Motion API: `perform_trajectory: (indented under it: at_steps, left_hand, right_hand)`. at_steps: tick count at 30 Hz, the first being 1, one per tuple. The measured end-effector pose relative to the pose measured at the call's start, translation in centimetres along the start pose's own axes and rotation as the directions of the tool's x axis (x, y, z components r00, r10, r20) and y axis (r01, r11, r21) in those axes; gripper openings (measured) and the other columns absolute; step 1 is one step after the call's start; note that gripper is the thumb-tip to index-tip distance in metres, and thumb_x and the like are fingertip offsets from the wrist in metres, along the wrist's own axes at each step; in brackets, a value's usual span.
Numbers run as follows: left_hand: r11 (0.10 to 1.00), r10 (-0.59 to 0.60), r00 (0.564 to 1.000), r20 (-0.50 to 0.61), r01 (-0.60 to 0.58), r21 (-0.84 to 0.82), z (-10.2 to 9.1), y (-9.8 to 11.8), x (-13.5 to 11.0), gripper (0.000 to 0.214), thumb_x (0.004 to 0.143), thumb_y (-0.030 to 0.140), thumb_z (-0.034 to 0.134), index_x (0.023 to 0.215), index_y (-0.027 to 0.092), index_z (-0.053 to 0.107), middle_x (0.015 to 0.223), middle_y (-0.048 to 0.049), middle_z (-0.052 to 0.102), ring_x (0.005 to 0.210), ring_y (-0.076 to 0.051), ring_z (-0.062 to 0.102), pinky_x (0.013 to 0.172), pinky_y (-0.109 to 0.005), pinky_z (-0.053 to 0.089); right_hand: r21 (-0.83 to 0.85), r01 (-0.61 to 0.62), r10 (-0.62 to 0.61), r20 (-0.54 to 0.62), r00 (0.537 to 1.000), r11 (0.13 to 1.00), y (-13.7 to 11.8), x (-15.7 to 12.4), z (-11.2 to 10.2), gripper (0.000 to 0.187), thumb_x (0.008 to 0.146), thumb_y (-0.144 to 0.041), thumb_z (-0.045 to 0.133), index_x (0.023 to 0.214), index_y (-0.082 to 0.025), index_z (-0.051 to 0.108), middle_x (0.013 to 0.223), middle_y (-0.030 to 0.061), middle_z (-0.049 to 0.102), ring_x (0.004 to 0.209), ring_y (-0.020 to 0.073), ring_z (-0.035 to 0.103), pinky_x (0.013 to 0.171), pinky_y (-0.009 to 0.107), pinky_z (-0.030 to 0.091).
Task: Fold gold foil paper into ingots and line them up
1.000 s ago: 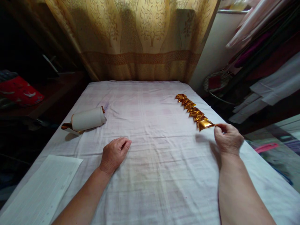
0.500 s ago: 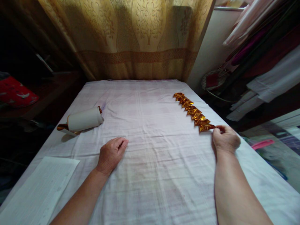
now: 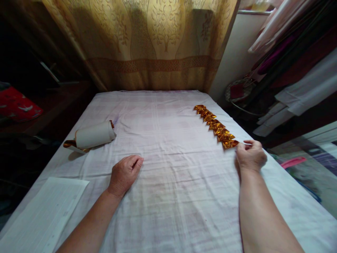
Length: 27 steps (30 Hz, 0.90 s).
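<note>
Shiny gold foil pieces (image 3: 216, 127), folded into points, lie overlapped in a slanting row on the right of the cloth-covered table. At the near end of that row is my right hand (image 3: 251, 155), its thumb and fingertips closed at the tip of the last gold foil piece; the exact pinch is partly hidden. My left hand (image 3: 125, 174) rests on the cloth left of the middle, fingers curled into a loose fist with nothing showing in them. A roll of gold-backed white paper (image 3: 93, 135) lies beyond it to the left.
White sheets of paper (image 3: 46, 211) lie at the near left of the white checked cloth (image 3: 168, 207). A gold patterned curtain (image 3: 165, 45) hangs at the far edge. Clothes (image 3: 308, 91) hang on the right, and a red item (image 3: 19, 103) stands at the left.
My right hand has shifted slightly left, closer in against the last gold foil piece. The left hand stays put, and the whole view has moved a little.
</note>
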<state>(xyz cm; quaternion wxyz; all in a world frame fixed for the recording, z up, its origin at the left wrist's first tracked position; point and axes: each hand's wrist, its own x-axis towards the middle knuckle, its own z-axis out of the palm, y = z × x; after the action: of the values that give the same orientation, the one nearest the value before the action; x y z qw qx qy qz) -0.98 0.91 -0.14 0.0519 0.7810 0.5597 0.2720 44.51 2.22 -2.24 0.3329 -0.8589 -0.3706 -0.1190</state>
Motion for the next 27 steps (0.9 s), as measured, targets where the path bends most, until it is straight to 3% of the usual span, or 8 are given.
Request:
perform_trajectory:
  at_steps: [3, 6, 10, 14, 17, 20, 23, 27]
  left_hand:
    - [1.0, -0.012, 1.0, 0.006, 0.012, -0.023, 0.0, -0.1, 0.0, 0.04, 0.097, 0.043, 0.039, 0.076, 0.022, 0.065, 0.076, -0.0017, 0.072, 0.073, -0.017, 0.067, 0.066, -0.026, 0.046]
    - [0.999, -0.025, 1.0, 0.014, 0.026, -0.038, -0.1, 0.0, 0.0, 0.038, 0.097, 0.041, 0.04, 0.075, 0.022, 0.064, 0.075, -0.0016, 0.071, 0.07, -0.016, 0.065, 0.065, -0.025, 0.045]
    - [0.998, -0.038, 0.999, 0.026, 0.039, -0.041, 0.0, 0.1, 0.1, 0.037, 0.096, 0.04, 0.04, 0.073, 0.022, 0.063, 0.073, -0.0016, 0.07, 0.07, -0.016, 0.064, 0.064, -0.025, 0.043]
    - [0.997, -0.072, 0.995, 0.062, 0.075, -0.033, 0.1, 0.1, 0.1, 0.036, 0.096, 0.039, 0.041, 0.074, 0.023, 0.065, 0.076, -0.0021, 0.071, 0.074, -0.016, 0.065, 0.067, -0.025, 0.043]
    - [0.995, -0.099, 0.991, 0.088, 0.101, -0.024, 0.1, 0.2, 0.1, 0.034, 0.095, 0.037, 0.042, 0.074, 0.023, 0.064, 0.078, -0.0025, 0.071, 0.076, -0.016, 0.065, 0.069, -0.025, 0.042]
    - [0.994, -0.106, 0.991, 0.08, 0.108, -0.015, 0.1, 0.3, 0.2, 0.033, 0.095, 0.037, 0.042, 0.073, 0.022, 0.063, 0.078, -0.0028, 0.071, 0.076, -0.016, 0.064, 0.069, -0.025, 0.041]
    - [0.994, -0.111, 0.991, 0.069, 0.112, -0.009, 0.2, 0.4, 0.2, 0.034, 0.094, 0.037, 0.043, 0.071, 0.022, 0.062, 0.074, -0.0027, 0.069, 0.072, -0.016, 0.062, 0.066, -0.025, 0.04]
    - [0.993, -0.112, 0.992, 0.053, 0.113, -0.019, 0.2, 0.4, 0.3, 0.033, 0.094, 0.037, 0.043, 0.072, 0.021, 0.063, 0.072, -0.002, 0.068, 0.067, -0.014, 0.06, 0.063, -0.024, 0.039]
  right_hand:
    - [0.005, -0.093, 0.093, -0.036, 0.995, 0.996, -0.8, -0.2, -0.1, 0.025, 0.075, -0.03, 0.052, 0.093, -0.018, 0.065, 0.067, 0.0025, 0.059, 0.066, 0.0225, 0.054, 0.068, 0.035, 0.042]
    - [0.048, -0.055, 0.057, -0.042, 0.998, 0.997, -1.4, -0.5, -0.1, 0.026, 0.075, -0.029, 0.051, 0.093, -0.018, 0.065, 0.067, 0.0033, 0.06, 0.066, 0.0226, 0.056, 0.068, 0.036, 0.043]
    - [0.104, 0.079, -0.066, -0.126, 0.99, 0.991, -1.7, -0.9, 0.3, 0.029, 0.075, -0.032, 0.05, 0.092, -0.016, 0.068, 0.068, 0.0049, 0.063, 0.065, 0.0226, 0.058, 0.066, 0.035, 0.043]
    - [0.128, 0.277, -0.246, -0.214, 0.945, 0.952, -2.8, -1.8, 1.0, 0.032, 0.077, -0.035, 0.048, 0.09, -0.017, 0.07, 0.07, 0.0061, 0.067, 0.064, 0.0221, 0.061, 0.062, 0.031, 0.044]
    - [0.152, 0.434, -0.387, -0.261, 0.884, 0.888, -4.8, -3.2, 1.4, 0.029, 0.081, -0.036, 0.049, 0.087, -0.018, 0.071, 0.067, 0.0051, 0.068, 0.062, 0.0208, 0.062, 0.061, 0.029, 0.045]
    - [0.229, 0.612, -0.56, -0.257, 0.788, 0.757, -7.4, -5.4, 1.5, 0.026, 0.086, -0.031, 0.048, 0.087, -0.019, 0.07, 0.072, 0.0049, 0.071, 0.063, 0.0181, 0.064, 0.065, 0.027, 0.048]
    - [0.308, 0.743, -0.74, -0.152, 0.655, 0.594, -9.9, -8.2, 1.0, 0.024, 0.089, -0.027, 0.048, 0.09, -0.019, 0.07, 0.077, 0.0055, 0.073, 0.069, 0.0176, 0.066, 0.069, 0.027, 0.049]
    - [0.368, 0.759, -0.828, 0.054, 0.559, 0.537, -12.4, -11.7, 0.1, 0.025, 0.089, -0.021, 0.047, 0.1, -0.019, 0.07, 0.091, 0.0076, 0.074, 0.081, 0.0195, 0.067, 0.078, 0.029, 0.05]
